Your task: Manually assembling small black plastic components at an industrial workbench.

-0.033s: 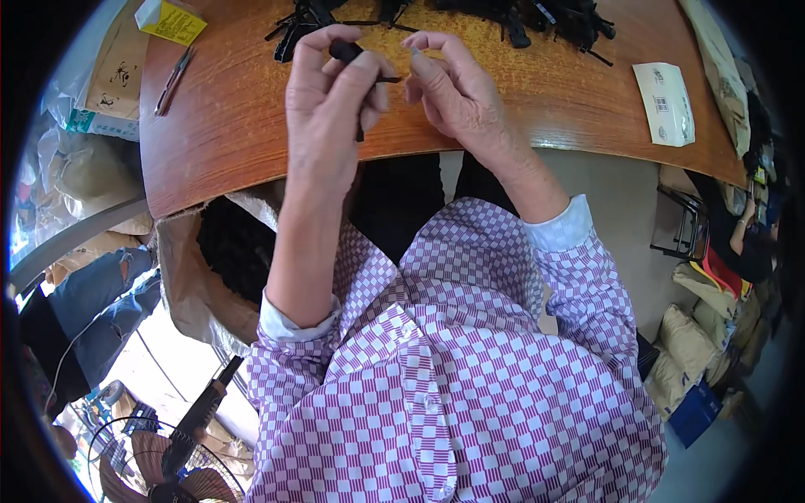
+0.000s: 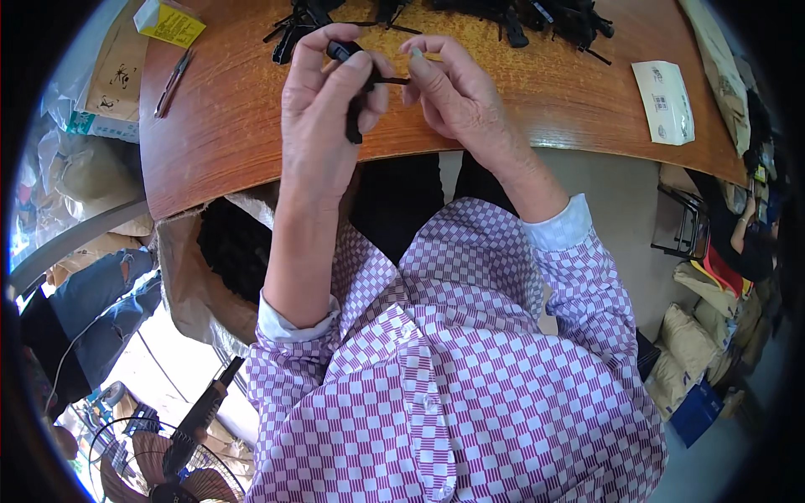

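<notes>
the left hand (image 2: 323, 109) pinches a small black clip (image 2: 356, 88) just above the wooden table's (image 2: 243, 126) near edge — held up close so the right hand's (image 2: 457, 92) fingertips can pinch its thin end.

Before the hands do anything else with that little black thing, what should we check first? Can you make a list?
1. Left hand has a firm hold on the small black part: ok, fingers wrap it.
2. Right hand pinches the thin black end: ok.
3. Part is held above the wooden table, not past its edge: ok.
4. More black parts wait within reach at the far edge: ok.
5. Small tool lies apart from both hands: ok.
6. The two pieces are lined up properly: cannot tell, fingers hide it.
</notes>
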`<state>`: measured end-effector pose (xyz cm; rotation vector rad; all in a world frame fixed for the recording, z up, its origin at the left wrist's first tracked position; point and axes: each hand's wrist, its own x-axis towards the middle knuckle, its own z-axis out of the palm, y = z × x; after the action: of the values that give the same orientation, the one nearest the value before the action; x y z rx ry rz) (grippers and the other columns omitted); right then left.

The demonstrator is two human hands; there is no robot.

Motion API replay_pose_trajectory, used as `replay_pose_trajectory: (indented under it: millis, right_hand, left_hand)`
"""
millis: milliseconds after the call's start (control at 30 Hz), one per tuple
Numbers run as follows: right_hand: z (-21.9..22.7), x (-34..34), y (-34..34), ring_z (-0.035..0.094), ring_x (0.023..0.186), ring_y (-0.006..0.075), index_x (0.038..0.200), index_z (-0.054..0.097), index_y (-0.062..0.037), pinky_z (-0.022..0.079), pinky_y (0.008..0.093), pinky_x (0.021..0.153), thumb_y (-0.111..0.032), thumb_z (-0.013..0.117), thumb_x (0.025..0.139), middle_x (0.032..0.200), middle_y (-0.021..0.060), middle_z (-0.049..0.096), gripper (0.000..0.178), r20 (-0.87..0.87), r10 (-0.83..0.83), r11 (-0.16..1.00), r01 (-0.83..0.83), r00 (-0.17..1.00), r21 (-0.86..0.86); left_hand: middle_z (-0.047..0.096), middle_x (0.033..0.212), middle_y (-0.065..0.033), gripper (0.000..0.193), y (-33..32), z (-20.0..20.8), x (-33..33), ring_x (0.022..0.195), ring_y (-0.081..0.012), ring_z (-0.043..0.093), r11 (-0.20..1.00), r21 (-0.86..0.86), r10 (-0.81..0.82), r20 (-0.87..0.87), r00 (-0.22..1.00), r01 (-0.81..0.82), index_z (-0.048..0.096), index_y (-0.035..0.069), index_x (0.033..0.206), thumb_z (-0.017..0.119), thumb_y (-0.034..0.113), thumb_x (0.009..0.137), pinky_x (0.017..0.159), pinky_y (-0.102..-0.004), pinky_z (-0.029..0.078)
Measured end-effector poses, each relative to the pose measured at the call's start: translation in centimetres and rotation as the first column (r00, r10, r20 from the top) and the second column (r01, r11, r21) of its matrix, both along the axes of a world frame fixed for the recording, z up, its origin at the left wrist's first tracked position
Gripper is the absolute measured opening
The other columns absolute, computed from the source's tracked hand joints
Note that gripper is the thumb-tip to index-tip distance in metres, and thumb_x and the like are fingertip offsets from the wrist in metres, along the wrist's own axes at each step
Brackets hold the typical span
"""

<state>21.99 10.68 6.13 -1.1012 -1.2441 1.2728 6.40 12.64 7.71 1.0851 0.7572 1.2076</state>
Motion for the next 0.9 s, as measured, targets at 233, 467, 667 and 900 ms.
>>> replay_pose_trajectory:
  millis: [233, 467, 667, 900]
  right_hand:
    - [-0.2, 1.6, -0.4, 0.042, 0.047, 0.0011, 0.105, 0.058, -0.0066, 0.029, 0.0145, 0.04, -0.021, 0.056, 0.094, 0.075, -0.0001, 0.059, 0.019, -0.123, 0.004, 0.999, 0.002, 0.992, 0.046]
    - [-0.5, 3.8, -0.2, 0.04, 0.045, 0.0004, 0.102, 0.06, -0.0066, 0.026, 0.015, 0.038, -0.026, 0.061, 0.091, 0.066, -0.0033, 0.055, 0.023, -0.318, 0.088, 0.988, -0.123, 0.944, -0.093]
    - [-0.6, 4.7, -0.7, 0.034, 0.042, -0.0003, 0.102, 0.061, -0.0059, 0.022, 0.0161, 0.037, -0.03, 0.062, 0.09, 0.062, -0.0047, 0.052, 0.027, -0.384, 0.264, 0.94, -0.325, 0.885, -0.102]
    - [-2.0, 4.0, -0.7, 0.048, 0.058, 0.0019, 0.103, 0.06, -0.0038, 0.033, 0.0168, 0.044, -0.03, 0.064, 0.088, 0.072, -0.0019, 0.057, 0.03, 0.009, 0.147, 0.986, -0.147, 0.989, 0.079]
  left_hand:
    - [0.061, 0.089, -0.0104, 0.04, -0.4, 0.8, 0.6, 0.066, -0.0096, 0.054, 0.967, -0.226, -0.08, 0.171, 0.982, 0.118, 0.041, 0.005, 0.134, 0.045, 0.013, 0.095, 0.05, -0.0173, 0.038]
    - [0.058, 0.076, -0.0084, 0.04, -1.5, 1.2, 1.5, 0.053, -0.0075, 0.048, 0.921, -0.197, -0.343, 0.001, 0.939, 0.336, 0.041, 0.005, 0.133, 0.045, 0.018, 0.096, 0.043, -0.0164, 0.033]
    - [0.055, 0.077, -0.0095, 0.042, -1.6, 1.1, 1.8, 0.051, -0.0075, 0.043, 0.801, -0.195, -0.54, 0.175, 0.823, 0.567, 0.038, 0.003, 0.134, 0.047, 0.019, 0.095, 0.041, -0.016, 0.03]
    - [0.063, 0.093, -0.0098, 0.038, -2.8, 0.6, 2.3, 0.067, -0.0083, 0.055, 0.947, -0.103, -0.322, -0.269, 0.908, 0.305, 0.045, 0.003, 0.13, 0.052, 0.006, 0.092, 0.055, -0.0167, 0.04]
